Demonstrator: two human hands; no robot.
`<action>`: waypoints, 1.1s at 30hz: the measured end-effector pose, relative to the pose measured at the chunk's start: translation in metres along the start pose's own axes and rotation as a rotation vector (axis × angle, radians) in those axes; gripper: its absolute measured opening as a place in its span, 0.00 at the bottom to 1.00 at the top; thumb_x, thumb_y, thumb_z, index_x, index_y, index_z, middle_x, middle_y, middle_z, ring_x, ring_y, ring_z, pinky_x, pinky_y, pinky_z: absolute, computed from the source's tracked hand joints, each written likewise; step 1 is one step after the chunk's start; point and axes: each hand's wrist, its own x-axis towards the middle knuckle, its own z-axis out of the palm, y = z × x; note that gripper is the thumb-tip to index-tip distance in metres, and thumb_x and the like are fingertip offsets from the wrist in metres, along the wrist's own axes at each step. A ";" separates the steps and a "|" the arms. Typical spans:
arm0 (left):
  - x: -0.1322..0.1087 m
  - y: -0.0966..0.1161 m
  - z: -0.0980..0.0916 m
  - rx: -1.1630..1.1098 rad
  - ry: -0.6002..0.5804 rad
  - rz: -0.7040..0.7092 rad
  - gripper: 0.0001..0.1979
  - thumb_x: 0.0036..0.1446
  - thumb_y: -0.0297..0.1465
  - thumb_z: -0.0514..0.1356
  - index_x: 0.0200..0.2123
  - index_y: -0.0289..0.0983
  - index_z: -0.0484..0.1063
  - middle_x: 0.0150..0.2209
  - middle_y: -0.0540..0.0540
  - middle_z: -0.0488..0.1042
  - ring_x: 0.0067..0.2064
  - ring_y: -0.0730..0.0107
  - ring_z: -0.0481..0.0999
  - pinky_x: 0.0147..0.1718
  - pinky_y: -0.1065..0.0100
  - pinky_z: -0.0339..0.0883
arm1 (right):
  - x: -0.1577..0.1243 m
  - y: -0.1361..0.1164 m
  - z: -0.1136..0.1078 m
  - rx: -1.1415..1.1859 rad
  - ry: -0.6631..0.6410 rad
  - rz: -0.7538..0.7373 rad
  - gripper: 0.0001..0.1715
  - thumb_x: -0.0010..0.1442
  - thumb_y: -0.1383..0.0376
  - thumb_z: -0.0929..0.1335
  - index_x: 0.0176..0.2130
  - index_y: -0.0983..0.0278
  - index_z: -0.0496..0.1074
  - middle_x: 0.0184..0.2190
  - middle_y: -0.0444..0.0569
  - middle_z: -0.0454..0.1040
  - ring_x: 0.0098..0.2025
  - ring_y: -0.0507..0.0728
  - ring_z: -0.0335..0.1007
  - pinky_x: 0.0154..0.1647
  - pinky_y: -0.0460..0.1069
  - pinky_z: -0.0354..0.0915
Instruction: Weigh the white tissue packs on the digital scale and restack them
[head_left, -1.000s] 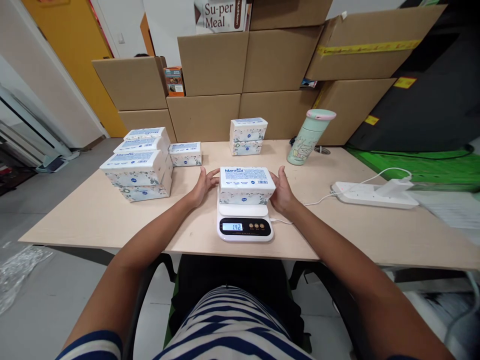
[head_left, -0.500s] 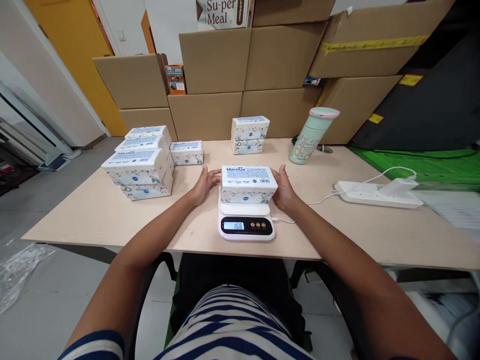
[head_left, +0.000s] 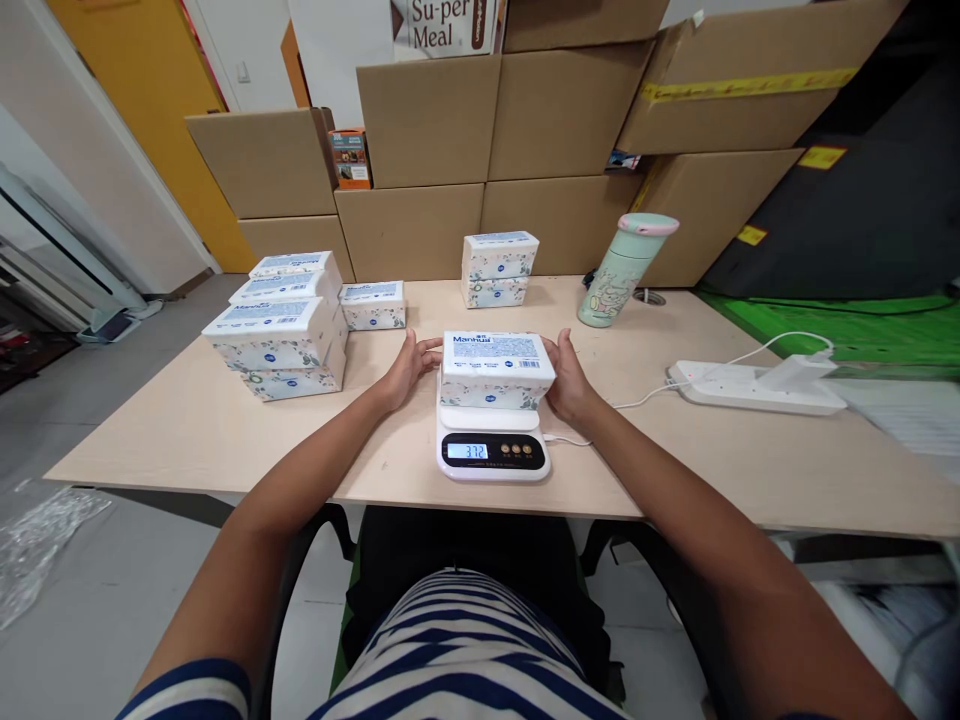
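A white tissue pack [head_left: 496,368] with blue print lies on the plate of a white kitchen scale [head_left: 493,480]. The lit display appears to read 372. At the pack's left side is my left hand [head_left: 406,372], its fingers stretched out and their tips close to the pack; contact cannot be made out. My right hand [head_left: 570,380] stands at the opposite side with the thumb raised, its fingertips partly hidden by the pack's edge.
More tissue packs [head_left: 270,335] are stacked at left, with a single pack [head_left: 373,306] beside them. Two stacked packs [head_left: 496,270] stand behind the scale. A green bottle [head_left: 628,270] and a power strip [head_left: 750,390] occupy the right. Cardboard boxes [head_left: 409,235] line the back.
The scale's display has gone from about 168 to about 372. Both hands and the tissue pack have hardly moved.
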 end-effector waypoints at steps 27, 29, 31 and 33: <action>0.004 -0.003 0.000 -0.010 0.023 -0.014 0.50 0.68 0.70 0.43 0.65 0.35 0.77 0.55 0.37 0.88 0.70 0.40 0.77 0.74 0.47 0.57 | 0.001 0.003 -0.003 -0.111 -0.056 -0.058 0.50 0.60 0.19 0.62 0.50 0.54 0.79 0.51 0.51 0.88 0.64 0.70 0.82 0.60 0.65 0.79; 0.003 -0.002 0.001 -0.010 0.023 -0.012 0.50 0.68 0.70 0.43 0.64 0.34 0.77 0.56 0.37 0.88 0.70 0.40 0.77 0.74 0.47 0.57 | 0.003 0.007 -0.005 -0.098 -0.018 -0.095 0.49 0.59 0.18 0.63 0.48 0.54 0.79 0.49 0.51 0.88 0.63 0.70 0.83 0.59 0.64 0.80; 0.002 -0.001 0.001 -0.009 0.025 -0.013 0.50 0.68 0.70 0.43 0.64 0.34 0.77 0.56 0.36 0.87 0.69 0.40 0.77 0.74 0.48 0.57 | 0.007 0.011 -0.007 -0.084 0.054 -0.143 0.50 0.57 0.18 0.64 0.48 0.54 0.78 0.47 0.50 0.88 0.61 0.69 0.83 0.58 0.63 0.80; 0.002 -0.001 0.001 -0.009 0.026 -0.015 0.50 0.67 0.70 0.43 0.63 0.35 0.77 0.56 0.36 0.87 0.69 0.40 0.77 0.74 0.47 0.57 | 0.010 0.013 -0.010 -0.081 0.123 -0.182 0.51 0.56 0.18 0.64 0.50 0.54 0.78 0.46 0.49 0.87 0.59 0.67 0.84 0.59 0.61 0.79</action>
